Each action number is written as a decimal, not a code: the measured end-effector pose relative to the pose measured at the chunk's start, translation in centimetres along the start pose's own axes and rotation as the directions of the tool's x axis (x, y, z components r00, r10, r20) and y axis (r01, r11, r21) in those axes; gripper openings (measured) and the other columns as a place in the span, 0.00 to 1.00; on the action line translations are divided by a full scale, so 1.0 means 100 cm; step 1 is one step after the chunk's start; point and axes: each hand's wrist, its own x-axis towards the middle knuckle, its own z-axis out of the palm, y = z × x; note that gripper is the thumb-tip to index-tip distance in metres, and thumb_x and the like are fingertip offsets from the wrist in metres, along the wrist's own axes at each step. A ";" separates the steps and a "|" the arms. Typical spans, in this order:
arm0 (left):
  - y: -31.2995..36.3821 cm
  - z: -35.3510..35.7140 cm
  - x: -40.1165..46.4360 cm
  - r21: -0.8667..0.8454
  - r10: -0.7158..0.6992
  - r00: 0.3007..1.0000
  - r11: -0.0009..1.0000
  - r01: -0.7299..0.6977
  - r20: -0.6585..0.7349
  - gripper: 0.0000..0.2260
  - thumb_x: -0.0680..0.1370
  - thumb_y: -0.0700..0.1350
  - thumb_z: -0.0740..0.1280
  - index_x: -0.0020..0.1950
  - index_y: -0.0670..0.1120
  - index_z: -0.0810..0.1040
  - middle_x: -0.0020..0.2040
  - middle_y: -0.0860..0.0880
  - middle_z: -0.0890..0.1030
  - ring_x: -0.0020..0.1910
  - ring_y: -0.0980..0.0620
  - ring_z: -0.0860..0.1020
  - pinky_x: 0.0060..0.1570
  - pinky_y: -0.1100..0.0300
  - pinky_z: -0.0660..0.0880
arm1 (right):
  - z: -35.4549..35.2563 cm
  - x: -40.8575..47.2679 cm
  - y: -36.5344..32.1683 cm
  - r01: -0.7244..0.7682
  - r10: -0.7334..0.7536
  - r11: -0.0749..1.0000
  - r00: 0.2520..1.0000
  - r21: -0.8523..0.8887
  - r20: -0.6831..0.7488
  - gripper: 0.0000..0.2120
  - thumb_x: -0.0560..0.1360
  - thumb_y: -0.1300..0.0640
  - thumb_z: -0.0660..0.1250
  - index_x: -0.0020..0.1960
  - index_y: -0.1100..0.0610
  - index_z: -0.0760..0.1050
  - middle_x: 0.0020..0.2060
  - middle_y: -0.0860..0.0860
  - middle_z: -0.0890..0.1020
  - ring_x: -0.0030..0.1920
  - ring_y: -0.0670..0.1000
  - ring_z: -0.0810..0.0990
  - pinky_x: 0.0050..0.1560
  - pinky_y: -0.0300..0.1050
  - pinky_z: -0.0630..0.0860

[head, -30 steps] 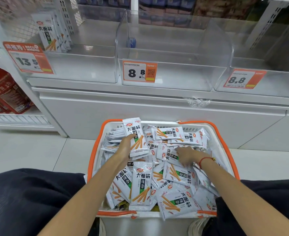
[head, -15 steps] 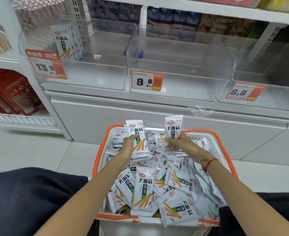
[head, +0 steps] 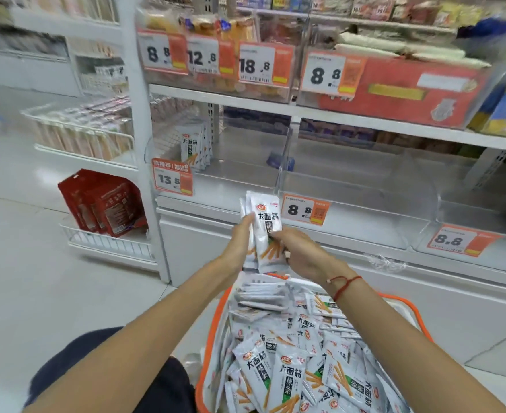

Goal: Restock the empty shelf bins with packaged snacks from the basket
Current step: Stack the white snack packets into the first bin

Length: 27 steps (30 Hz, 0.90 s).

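Both hands hold a small stack of white snack packets (head: 264, 225) upright above the basket, in front of the low shelf. My left hand (head: 240, 242) grips the stack's left side. My right hand (head: 298, 251) grips its lower right part. Below them the orange-rimmed basket (head: 216, 338) is full of several identical white packets (head: 287, 380). The left clear shelf bin (head: 240, 174), tagged 13.5, has a few of the same packets (head: 195, 147) standing at its left end. The middle clear bin (head: 350, 186), tagged 8.8, looks bare.
A third clear bin (head: 484, 222) with an 8.8 tag sits at the right. The upper shelf (head: 305, 108) carries stocked bins with price tags. Red bags (head: 105, 204) stand in a wire rack at the left. A white shelf post (head: 138, 114) rises between them. Pale floor lies to the left.
Each hand lifted packets out of the basket, and the two hands have come together into one stack raised toward the shelf. The view has tilted up and to the left.
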 end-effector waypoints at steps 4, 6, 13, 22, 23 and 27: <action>0.026 -0.016 0.006 -0.009 -0.018 1.000 1.000 0.018 -0.016 0.28 0.73 0.58 0.63 0.66 0.40 0.72 0.57 0.40 0.80 0.48 0.46 0.80 0.45 0.56 0.77 | 0.020 0.014 -0.034 0.044 -0.038 0.990 0.998 -0.136 0.048 0.08 0.82 0.60 0.55 0.53 0.55 0.73 0.40 0.51 0.80 0.36 0.45 0.78 0.33 0.33 0.75; 0.035 -0.027 0.016 0.043 -0.028 0.999 0.999 0.029 -0.019 0.22 0.79 0.54 0.58 0.66 0.41 0.71 0.53 0.40 0.81 0.43 0.47 0.80 0.35 0.59 0.74 | 0.028 0.023 -0.051 0.047 -0.033 0.978 0.997 -0.205 0.070 0.09 0.82 0.57 0.56 0.58 0.56 0.73 0.45 0.55 0.81 0.39 0.48 0.80 0.38 0.35 0.77; 0.100 -0.064 0.060 0.245 0.128 0.991 0.961 -0.132 0.031 0.11 0.81 0.46 0.55 0.49 0.46 0.75 0.37 0.48 0.78 0.34 0.55 0.76 0.35 0.65 0.70 | 0.055 0.079 -0.116 0.135 -0.131 0.864 0.990 -0.484 0.041 0.11 0.82 0.60 0.53 0.59 0.57 0.72 0.43 0.53 0.76 0.32 0.44 0.72 0.25 0.27 0.67; 0.183 -0.108 0.133 0.411 -0.017 1.000 0.911 0.026 -0.026 0.11 0.75 0.50 0.58 0.37 0.45 0.71 0.34 0.46 0.75 0.32 0.48 0.71 0.39 0.58 0.68 | 0.074 0.175 -0.165 0.019 -0.014 0.932 1.000 -0.361 0.017 0.11 0.78 0.59 0.49 0.39 0.54 0.65 0.33 0.53 0.71 0.31 0.49 0.67 0.32 0.37 0.64; 0.189 -0.111 0.142 0.412 -0.027 0.999 0.910 0.031 -0.017 0.10 0.73 0.51 0.60 0.39 0.44 0.71 0.37 0.43 0.75 0.35 0.48 0.72 0.42 0.57 0.69 | 0.075 0.188 -0.166 0.018 -0.014 0.934 1.000 -0.356 0.016 0.11 0.78 0.59 0.50 0.39 0.54 0.64 0.32 0.52 0.70 0.30 0.49 0.66 0.31 0.37 0.63; 0.197 -0.127 0.191 0.414 -0.030 0.997 0.908 0.059 -0.076 0.04 0.74 0.44 0.61 0.41 0.43 0.69 0.36 0.44 0.70 0.33 0.48 0.70 0.34 0.61 0.70 | 0.080 0.253 -0.154 0.006 -0.020 0.923 0.999 -0.385 -0.034 0.05 0.77 0.62 0.56 0.45 0.57 0.69 0.35 0.54 0.71 0.32 0.51 0.68 0.35 0.40 0.65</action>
